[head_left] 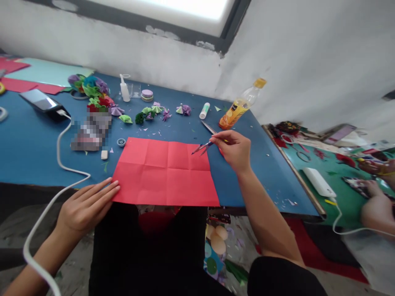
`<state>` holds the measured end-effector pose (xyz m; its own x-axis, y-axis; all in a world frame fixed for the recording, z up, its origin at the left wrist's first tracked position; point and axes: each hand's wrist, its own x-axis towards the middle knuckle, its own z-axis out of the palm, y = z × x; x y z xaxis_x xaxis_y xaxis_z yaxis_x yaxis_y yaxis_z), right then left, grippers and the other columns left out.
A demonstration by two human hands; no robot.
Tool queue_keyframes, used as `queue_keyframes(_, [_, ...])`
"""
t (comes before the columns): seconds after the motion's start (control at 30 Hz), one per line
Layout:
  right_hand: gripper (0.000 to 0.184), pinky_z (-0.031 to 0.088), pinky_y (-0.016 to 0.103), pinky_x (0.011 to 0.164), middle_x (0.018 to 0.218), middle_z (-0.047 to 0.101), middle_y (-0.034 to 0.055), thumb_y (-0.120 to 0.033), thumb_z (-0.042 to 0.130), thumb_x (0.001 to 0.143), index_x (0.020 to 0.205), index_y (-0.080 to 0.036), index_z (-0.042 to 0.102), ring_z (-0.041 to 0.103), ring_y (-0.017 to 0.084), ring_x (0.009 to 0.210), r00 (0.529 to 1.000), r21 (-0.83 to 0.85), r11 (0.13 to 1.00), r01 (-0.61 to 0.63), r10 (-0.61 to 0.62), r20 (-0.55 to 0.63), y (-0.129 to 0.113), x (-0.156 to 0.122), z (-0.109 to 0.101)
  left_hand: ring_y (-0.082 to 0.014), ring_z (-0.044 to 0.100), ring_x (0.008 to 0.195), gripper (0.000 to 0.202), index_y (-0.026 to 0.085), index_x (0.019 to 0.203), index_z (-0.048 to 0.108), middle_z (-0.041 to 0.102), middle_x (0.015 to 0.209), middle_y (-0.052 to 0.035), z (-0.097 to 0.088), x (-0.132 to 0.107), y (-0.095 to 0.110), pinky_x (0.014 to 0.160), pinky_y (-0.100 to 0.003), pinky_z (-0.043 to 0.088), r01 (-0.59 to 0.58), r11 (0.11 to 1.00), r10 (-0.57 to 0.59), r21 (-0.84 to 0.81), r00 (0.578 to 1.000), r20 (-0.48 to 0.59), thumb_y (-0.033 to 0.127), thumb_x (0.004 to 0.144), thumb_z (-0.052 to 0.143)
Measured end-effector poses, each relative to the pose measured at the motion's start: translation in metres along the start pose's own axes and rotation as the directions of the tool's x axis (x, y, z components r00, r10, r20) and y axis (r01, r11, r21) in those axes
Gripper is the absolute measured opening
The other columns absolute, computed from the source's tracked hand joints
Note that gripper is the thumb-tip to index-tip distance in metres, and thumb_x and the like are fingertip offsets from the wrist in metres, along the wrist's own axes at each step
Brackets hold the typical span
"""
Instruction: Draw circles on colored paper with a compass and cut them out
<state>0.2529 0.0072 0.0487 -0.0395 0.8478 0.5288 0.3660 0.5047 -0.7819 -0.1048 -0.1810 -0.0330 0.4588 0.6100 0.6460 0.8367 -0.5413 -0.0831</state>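
A sheet of red paper with a grid of fold creases lies flat at the near edge of the blue table. My left hand is open, its fingers stretched out and resting on the paper's near left corner. Over the paper's far right part, my right hand pinches a drawing compass by its top, legs spread and pointing left. Just behind it are scissors, blades towards the wall; my right hand partly hides their handles.
Paper flowers, a glue stick, a juice bottle and a white squeeze bottle stand or lie farther back. An eraser is left of the paper. A white cable runs from a phone. Another person's arm shows at right.
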Motion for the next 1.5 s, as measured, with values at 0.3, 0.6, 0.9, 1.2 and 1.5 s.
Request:
queue_keyframes(0.3, [0.010, 0.057, 0.031, 0.068, 0.071, 0.071, -0.0018, -0.027, 0.078, 0.067, 0.071, -0.023, 0.070, 0.068, 0.016, 0.069, 0.998, 0.041, 0.999, 0.000, -0.002, 0.056, 0.005, 0.009, 0.012, -0.0236, 0.070, 0.097, 0.061, 0.020, 0.142, 0.043, 0.072, 0.110, -0.0094, 0.006, -0.011, 0.006, 0.085, -0.036, 0.051, 0.078, 0.993, -0.081, -0.093, 0.996, -0.032, 0.006, 0.085, 0.059])
queue_keyframes(0.6, [0.012, 0.057, 0.031, 0.069, 0.071, 0.071, -0.0011, -0.030, 0.077, 0.068, 0.073, -0.022, 0.071, 0.068, 0.016, 0.070, 0.994, 0.018, 1.000, -0.006, 0.004, 0.109, 0.002, 0.010, 0.014, -0.0229, 0.069, 0.099, 0.058, 0.026, 0.140, 0.045, 0.072, 0.111, -0.0071, 0.013, -0.017, 0.006, 0.088, -0.037, 0.050, 0.148, 0.979, -0.153, -0.142, 0.988, -0.026, 0.010, 0.086, 0.058])
queue_keyframes(0.9, [0.008, 0.058, 0.032, 0.071, 0.072, 0.072, -0.0011, -0.026, 0.076, 0.069, 0.073, -0.022, 0.070, 0.069, 0.017, 0.071, 0.993, -0.003, 1.000, -0.011, 0.011, 0.119, -0.005, 0.016, 0.009, -0.0241, 0.069, 0.100, 0.056, 0.027, 0.138, 0.048, 0.072, 0.111, -0.0073, 0.019, -0.024, 0.008, 0.088, -0.039, 0.048, 0.184, 0.972, -0.192, -0.144, 0.981, -0.042, 0.010, 0.086, 0.058])
queue_keyframes(1.2, [0.010, 0.057, 0.030, 0.068, 0.070, 0.071, -0.0010, -0.028, 0.077, 0.069, 0.073, -0.021, 0.070, 0.068, 0.016, 0.068, 0.992, -0.009, 1.000, -0.010, 0.011, 0.129, -0.002, 0.012, 0.010, -0.0242, 0.069, 0.099, 0.056, 0.027, 0.137, 0.049, 0.072, 0.111, -0.0075, 0.021, -0.026, 0.008, 0.089, -0.038, 0.047, 0.194, 0.970, -0.202, -0.145, 0.978, -0.049, 0.011, 0.085, 0.059])
queue_keyframes(1.5, [0.013, 0.058, 0.034, 0.076, 0.079, 0.074, 0.0018, -0.030, 0.073, 0.072, 0.082, -0.021, 0.075, 0.070, 0.018, 0.075, 0.973, -0.069, 0.997, 0.022, -0.005, 0.231, -0.004, 0.014, 0.007, -0.0240, 0.069, 0.099, 0.054, 0.027, 0.137, 0.049, 0.073, 0.109, -0.0072, 0.020, -0.023, 0.009, 0.088, -0.038, 0.048, 0.189, 0.972, -0.198, -0.139, 0.979, -0.052, 0.012, 0.086, 0.057])
